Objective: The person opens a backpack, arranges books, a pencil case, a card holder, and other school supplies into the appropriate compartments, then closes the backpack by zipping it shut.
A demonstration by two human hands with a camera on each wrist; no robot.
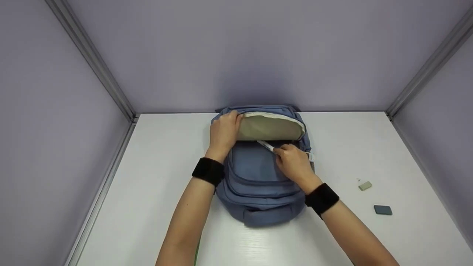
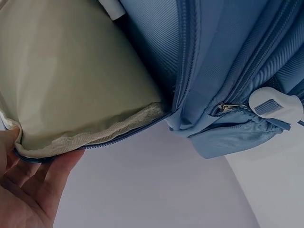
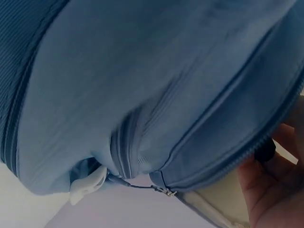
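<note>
left hand point(image 1: 223, 133) grips backpack point(image 1: 258, 177) flap open | right hand point(image 1: 293, 162) pinches pen point(image 1: 266, 146) | risk: flap slips shut, blocking pen

The head view looks down from above on the blue backpack point(image 1: 258, 173), which both close wrist views share from opposite sides.

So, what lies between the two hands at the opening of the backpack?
In the head view, the backpack's beige lining and the white pen held by the right hand lie between it and the left hand.
</note>
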